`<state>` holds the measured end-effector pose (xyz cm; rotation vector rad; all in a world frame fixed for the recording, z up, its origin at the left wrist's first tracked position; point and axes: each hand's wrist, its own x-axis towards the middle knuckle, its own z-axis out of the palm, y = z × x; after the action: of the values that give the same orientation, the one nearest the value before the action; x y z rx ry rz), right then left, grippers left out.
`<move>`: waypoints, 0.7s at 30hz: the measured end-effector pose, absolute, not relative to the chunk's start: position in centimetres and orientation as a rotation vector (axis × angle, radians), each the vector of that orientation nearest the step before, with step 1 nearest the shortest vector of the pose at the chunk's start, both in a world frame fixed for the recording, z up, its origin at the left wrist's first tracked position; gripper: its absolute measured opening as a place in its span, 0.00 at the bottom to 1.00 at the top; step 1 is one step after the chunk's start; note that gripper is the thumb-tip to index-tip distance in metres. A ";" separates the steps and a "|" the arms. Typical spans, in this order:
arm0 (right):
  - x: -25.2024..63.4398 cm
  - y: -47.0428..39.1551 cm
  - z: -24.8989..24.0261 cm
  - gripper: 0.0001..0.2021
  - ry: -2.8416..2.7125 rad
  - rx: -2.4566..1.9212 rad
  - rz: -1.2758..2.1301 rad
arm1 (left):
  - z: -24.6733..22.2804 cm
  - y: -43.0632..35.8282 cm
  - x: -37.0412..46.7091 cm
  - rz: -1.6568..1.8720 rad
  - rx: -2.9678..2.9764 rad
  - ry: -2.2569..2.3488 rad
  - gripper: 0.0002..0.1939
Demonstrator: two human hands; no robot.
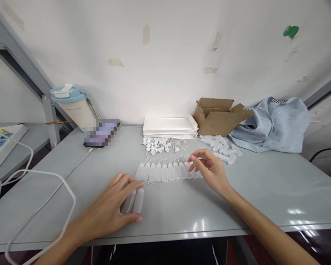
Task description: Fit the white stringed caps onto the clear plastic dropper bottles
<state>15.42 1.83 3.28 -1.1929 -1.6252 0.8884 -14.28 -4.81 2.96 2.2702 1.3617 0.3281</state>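
the left hand (107, 208) spreads thumb and forefinger wide around two small bottles (138, 202), near the row of bottles (164, 173); whether it grips them i can't tell. the right hand (213, 173) curls half-closed over the row's right side, its hold unclear. arranging seems underway, and shifting such light pieces calls for gentle, level fingers

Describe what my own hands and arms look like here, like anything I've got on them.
Your left hand and right hand are both bare, with no gloves and no rings visible on the fingers. No watch, bracelet or sleeve shows on either slim forearm. I can't make out any markings.
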 end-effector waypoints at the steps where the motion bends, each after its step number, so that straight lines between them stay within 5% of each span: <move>1: 15.4 1.8 3.3 0.11 -1.626 -1.192 0.889 | 3.0 -4.9 -14.3 0.326 2.264 1.368 0.25; 21: 15.5 2.0 3.2 0.10 -1.646 -1.177 0.887 | 2.3 -5.3 -15.8 0.214 2.143 1.496 0.26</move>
<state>15.55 1.96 3.16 -1.1774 -1.6459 0.8875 -15.81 -5.29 2.26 2.1433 1.4963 0.2139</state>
